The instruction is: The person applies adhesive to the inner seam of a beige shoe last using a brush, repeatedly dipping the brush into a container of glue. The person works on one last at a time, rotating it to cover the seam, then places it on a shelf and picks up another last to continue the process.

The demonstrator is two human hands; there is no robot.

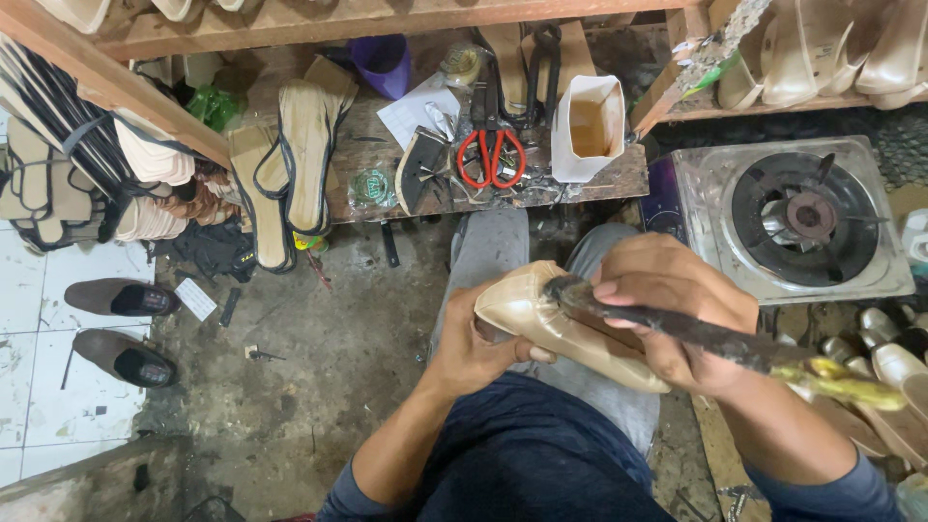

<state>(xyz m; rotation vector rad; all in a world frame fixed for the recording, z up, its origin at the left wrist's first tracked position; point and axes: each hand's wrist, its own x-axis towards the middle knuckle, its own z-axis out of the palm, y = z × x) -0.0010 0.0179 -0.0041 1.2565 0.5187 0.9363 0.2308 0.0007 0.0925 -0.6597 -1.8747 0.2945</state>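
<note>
Cluttered workbench (pixel 599 179) behind; hands hold beige shoe (pixel 556 324) and glue-caked brush (pixel 677 329)

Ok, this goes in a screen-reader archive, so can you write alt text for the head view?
Seen from above, a seated person's left hand holds a beige shoe over their lap while the right hand presses a dark brush against it. Ahead are red-handled scissors on a wooden bench, with a gas burner alongside.

White carton (pixel 588 126) with open top standing on the wooden bench, right of the red scissors (pixel 491 158). White paper slip (pixel 418 111) lying behind them. Small white tag (pixel 196 299) lying on the floor beside the brown shoes (pixel 124 327).
</note>
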